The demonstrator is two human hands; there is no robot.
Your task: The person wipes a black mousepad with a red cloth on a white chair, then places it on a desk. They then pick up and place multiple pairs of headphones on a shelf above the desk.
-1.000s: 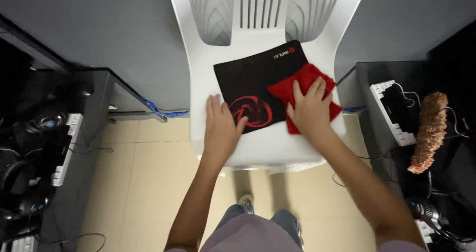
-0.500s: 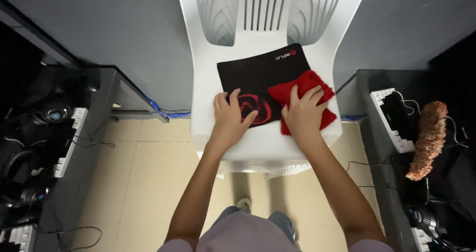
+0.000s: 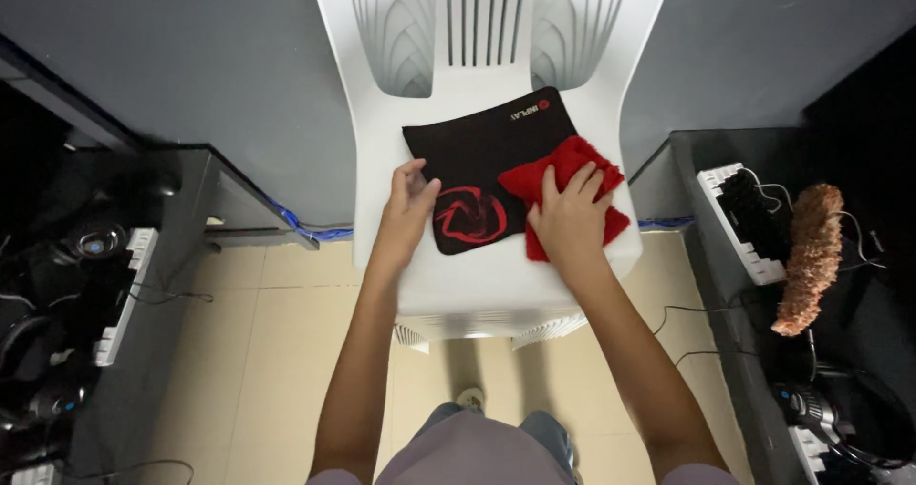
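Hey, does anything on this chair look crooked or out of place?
The black mouse pad lies askew on the seat of the white chair, its edges turned against the seat's edges. The left hand rests on its near corner; the right hand presses a red cloth overlapping its right side. Nothing looks spilled or damaged.

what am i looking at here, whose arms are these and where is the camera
The camera sits on a person's head and looks down, so the two bare arms are that person's own. No machine is involved. In front stands a white plastic chair. On its seat lies a black mouse pad with a red swirl. The left hand presses on the pad's left edge. The right hand lies flat on a red cloth that overlaps the pad's right side. Desks with keyboards flank the chair, and a brown duster lies at right.
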